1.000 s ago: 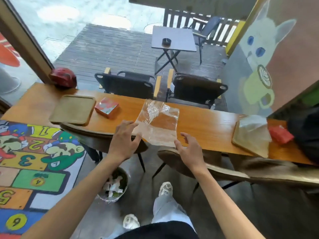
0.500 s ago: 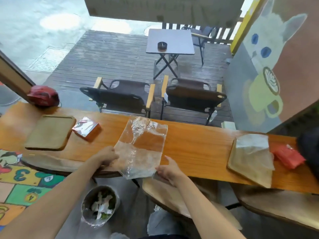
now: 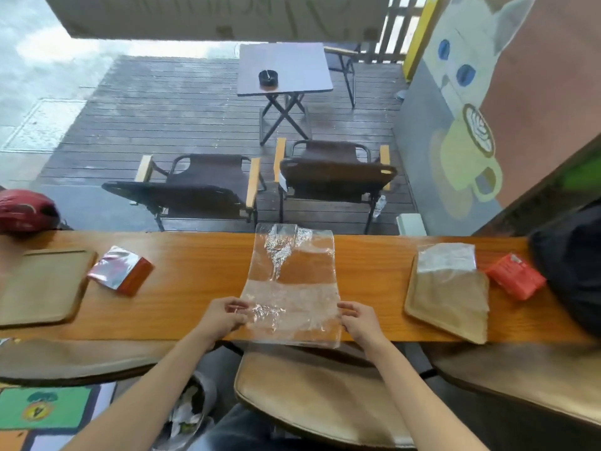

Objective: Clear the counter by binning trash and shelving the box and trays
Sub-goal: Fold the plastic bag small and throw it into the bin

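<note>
A clear plastic bag [image 3: 292,288] lies flat across the middle of the wooden counter [image 3: 201,281]. My left hand [image 3: 224,317] pinches its near left corner, and my right hand [image 3: 357,320] pinches its near right edge. To the left sit a brown tray [image 3: 42,288] and a small red box with a shiny top [image 3: 120,271]. On the right, a second brown tray [image 3: 452,304] carries a clear plastic sheet [image 3: 445,257], with an orange-red packet [image 3: 514,276] beside it.
A bin lined with plastic and holding trash [image 3: 190,415] stands on the floor below my left arm. Padded stools [image 3: 312,392] line the near side of the counter. A red helmet [image 3: 26,211] rests at the far left, a black bag [image 3: 572,265] at the far right.
Both hands moved from reaching toward the plastic bag to gripping its near edge. The view came closer to the counter and tilted up.
</note>
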